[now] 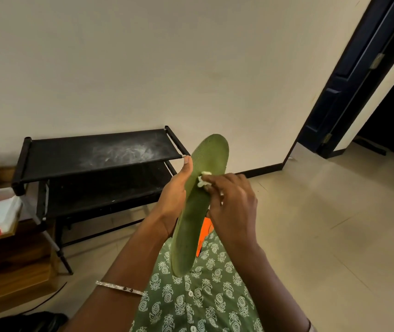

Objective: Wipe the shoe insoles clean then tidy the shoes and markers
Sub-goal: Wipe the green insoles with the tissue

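Left hand [174, 196] grips insole [206, 152]; right [234, 202] pinches apparent tissue [202, 180].

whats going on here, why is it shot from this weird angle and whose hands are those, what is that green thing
There is no machine here. It is one picture from a wide-angle camera worn on a person's head, looking forward and down, so both hands are the wearer's own. The left hand grips a green shoe insole, held up on end. The right hand pinches a small white wad and presses it on the insole's face, apparently wiping it. An orange thing shows behind the insole, too hidden to name. Against the wall stands a black shoe rack with a dusty top shelf.
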`<control>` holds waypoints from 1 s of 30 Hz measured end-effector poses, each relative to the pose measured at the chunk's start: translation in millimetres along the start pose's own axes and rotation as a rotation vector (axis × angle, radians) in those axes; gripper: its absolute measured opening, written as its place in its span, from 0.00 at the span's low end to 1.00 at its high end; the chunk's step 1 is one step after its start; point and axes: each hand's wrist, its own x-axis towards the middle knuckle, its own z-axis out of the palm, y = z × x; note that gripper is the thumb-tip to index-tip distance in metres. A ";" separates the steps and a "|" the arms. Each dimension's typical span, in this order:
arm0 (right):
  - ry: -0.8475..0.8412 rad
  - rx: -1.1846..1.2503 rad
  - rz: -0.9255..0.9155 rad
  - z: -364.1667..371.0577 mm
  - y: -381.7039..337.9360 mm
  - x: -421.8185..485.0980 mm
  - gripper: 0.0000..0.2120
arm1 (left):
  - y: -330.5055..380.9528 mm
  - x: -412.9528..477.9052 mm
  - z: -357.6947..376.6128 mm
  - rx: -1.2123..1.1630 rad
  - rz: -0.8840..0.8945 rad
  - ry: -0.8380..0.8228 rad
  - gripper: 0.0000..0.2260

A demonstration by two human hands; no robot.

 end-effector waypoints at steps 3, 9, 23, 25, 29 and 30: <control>-0.051 0.026 -0.030 -1.0 -14.1 -18.2 0.11 | -1.1 0.0 -2.7 0.090 0.038 0.033 0.30; 0.052 0.014 0.030 -5.2 -1.6 8.4 0.08 | 1.6 -2.0 3.5 0.053 0.027 0.008 0.31; 0.061 0.000 -0.017 1.5 -12.6 -14.8 0.05 | -0.7 -1.7 3.2 0.148 0.070 0.081 0.30; 0.105 0.012 0.022 2.1 -3.2 -1.4 0.05 | 1.0 -2.5 4.5 0.105 0.071 0.048 0.31; 0.150 0.048 0.154 7.6 7.0 16.4 0.07 | -0.5 -1.1 3.8 0.100 0.079 -0.004 0.31; 0.147 0.057 0.171 9.0 5.8 15.6 0.07 | -1.0 -0.5 2.7 0.086 0.085 -0.007 0.31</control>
